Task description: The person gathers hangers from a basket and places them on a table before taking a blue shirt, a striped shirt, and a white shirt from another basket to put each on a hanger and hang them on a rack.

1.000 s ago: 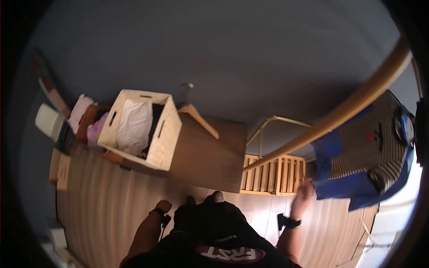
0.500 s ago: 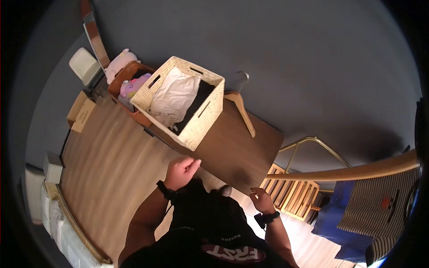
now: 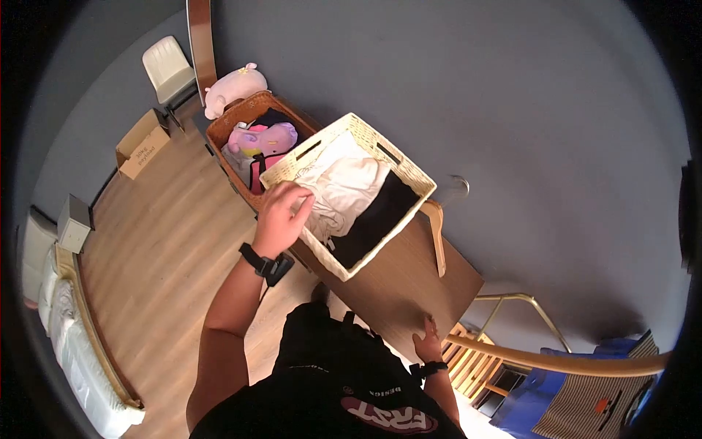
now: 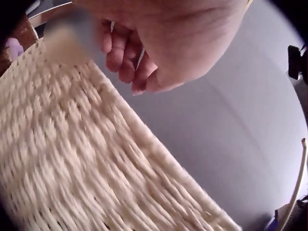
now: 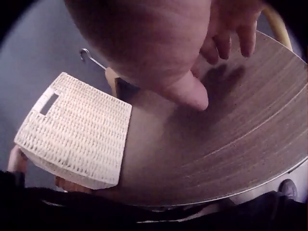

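Observation:
A cream woven basket (image 3: 393, 231) stands on a dark wooden table (image 3: 387, 296). Inside it lie a white garment (image 3: 344, 183) and black cloth (image 3: 384, 212). My left hand (image 3: 281, 219) is over the basket's near left edge beside the white garment. In the left wrist view its fingers (image 4: 126, 62) curve loosely above the woven rim, with no garment between them. At the table's near right end, my right hand (image 3: 427, 342) hovers over the wood with relaxed fingers and holds nothing. A wooden hanger (image 3: 437, 238) lies to the right of the basket.
Left of the basket is a brown basket (image 3: 219, 135) holding a purple plush toy (image 3: 267, 139); a pink plush (image 3: 235, 89) sits behind it. Blue and striped garments (image 3: 592, 402) hang at the right by a wooden rail (image 3: 556, 360). A cardboard box (image 3: 142, 150) stands on the floor.
The head view has turned left toward the baskets. My left hand has come up from beside the body to the cream basket's edge. My right hand has moved from near the hanging garments to over the table.

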`<act>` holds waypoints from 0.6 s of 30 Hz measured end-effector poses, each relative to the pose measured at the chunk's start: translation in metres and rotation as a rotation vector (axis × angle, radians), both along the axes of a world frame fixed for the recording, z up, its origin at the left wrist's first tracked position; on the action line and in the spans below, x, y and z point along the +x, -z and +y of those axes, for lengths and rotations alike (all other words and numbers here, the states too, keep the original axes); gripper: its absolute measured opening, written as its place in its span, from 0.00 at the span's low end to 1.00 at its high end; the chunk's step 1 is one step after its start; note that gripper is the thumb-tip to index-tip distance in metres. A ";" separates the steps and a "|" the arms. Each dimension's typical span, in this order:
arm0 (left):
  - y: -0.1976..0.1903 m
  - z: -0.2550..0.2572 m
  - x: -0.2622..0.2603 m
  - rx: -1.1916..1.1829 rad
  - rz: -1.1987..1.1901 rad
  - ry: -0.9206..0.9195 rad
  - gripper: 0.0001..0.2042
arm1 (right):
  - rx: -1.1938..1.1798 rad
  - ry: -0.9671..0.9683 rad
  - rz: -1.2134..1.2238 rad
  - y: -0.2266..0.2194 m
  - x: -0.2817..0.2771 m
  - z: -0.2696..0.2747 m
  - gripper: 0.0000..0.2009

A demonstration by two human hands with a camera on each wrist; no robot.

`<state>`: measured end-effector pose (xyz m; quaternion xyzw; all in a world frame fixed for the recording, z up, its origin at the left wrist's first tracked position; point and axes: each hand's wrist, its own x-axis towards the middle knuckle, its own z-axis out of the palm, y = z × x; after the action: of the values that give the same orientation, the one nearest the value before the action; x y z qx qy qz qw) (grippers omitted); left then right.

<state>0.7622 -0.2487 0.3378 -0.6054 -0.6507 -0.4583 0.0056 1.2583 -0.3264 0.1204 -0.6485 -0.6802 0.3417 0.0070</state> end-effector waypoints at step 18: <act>0.012 0.052 -0.051 -0.422 0.212 0.186 0.12 | -0.281 0.113 -0.170 0.001 -0.056 0.027 0.45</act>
<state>0.7110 -0.1971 0.3255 -0.6952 -0.6692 -0.2446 -0.0951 1.2026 -0.2994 0.1190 -0.7068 -0.5864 0.3764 -0.1222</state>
